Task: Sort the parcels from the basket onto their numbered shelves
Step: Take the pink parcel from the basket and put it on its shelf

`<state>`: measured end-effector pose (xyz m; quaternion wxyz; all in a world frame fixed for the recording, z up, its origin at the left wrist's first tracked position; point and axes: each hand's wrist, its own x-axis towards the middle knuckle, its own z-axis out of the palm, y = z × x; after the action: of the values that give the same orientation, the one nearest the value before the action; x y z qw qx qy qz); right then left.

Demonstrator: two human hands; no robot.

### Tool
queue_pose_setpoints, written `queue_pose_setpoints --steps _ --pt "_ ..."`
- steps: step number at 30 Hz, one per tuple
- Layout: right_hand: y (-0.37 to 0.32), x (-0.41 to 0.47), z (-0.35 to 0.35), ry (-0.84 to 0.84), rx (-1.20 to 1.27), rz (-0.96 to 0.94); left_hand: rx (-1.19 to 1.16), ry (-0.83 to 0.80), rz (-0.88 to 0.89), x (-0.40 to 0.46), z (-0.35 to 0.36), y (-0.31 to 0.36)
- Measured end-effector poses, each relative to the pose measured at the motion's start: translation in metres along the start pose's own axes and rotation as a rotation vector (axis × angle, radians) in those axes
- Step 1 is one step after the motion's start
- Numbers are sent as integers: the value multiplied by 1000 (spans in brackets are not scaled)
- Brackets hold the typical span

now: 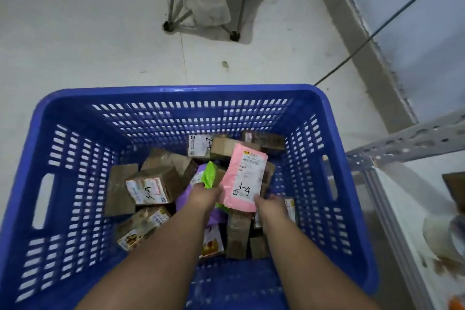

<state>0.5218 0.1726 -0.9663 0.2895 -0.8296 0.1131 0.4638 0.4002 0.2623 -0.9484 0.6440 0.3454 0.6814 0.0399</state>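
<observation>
A big blue plastic basket (176, 98) stands on the floor below me, holding several cardboard boxes and soft mailers. Both my arms reach down into it. My right hand (270, 206) grips the lower edge of a pink mailer (245, 176) whose white label is hand-marked 3-4. My left hand (205, 195) is closed on a green packet (209, 175) just left of the pink mailer. A brown box (153, 187) marked 3-4 lies at the left of the pile, and a white-labelled parcel (200, 145) marked 2-4 lies at the back.
A grey metal shelf frame (412, 138) with a white board stands right of the basket; a roll of tape (444, 236) and a brown box (455, 189) lie on it. A wheeled rack (237, 20) with a white sack stands ahead on the pale floor.
</observation>
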Motion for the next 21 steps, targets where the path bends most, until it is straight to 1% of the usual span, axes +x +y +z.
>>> queue_pose_setpoints --steps 3,5,7,8,10,13,16,21 --pt "14 26 17 51 71 54 -44 4 -85 16 13 -6" --pt "23 43 26 60 109 70 -54 17 -93 11 15 -4" --pt "24 35 24 69 143 66 -44 31 -82 -7 11 5" --pt "14 12 19 59 161 64 -71 -2 -91 -18 7 11" --pt "1 -29 8 37 272 79 -133 -82 -136 -45 -5 23" --pt "-28 -101 -16 -38 438 106 -119 -139 -123 -93 -33 54" --pt "-67 -177 -38 -140 503 72 -126 -163 -50 -155 -63 103" --pt "-167 -325 -89 -313 621 -106 -241 -276 124 -274 -113 207"
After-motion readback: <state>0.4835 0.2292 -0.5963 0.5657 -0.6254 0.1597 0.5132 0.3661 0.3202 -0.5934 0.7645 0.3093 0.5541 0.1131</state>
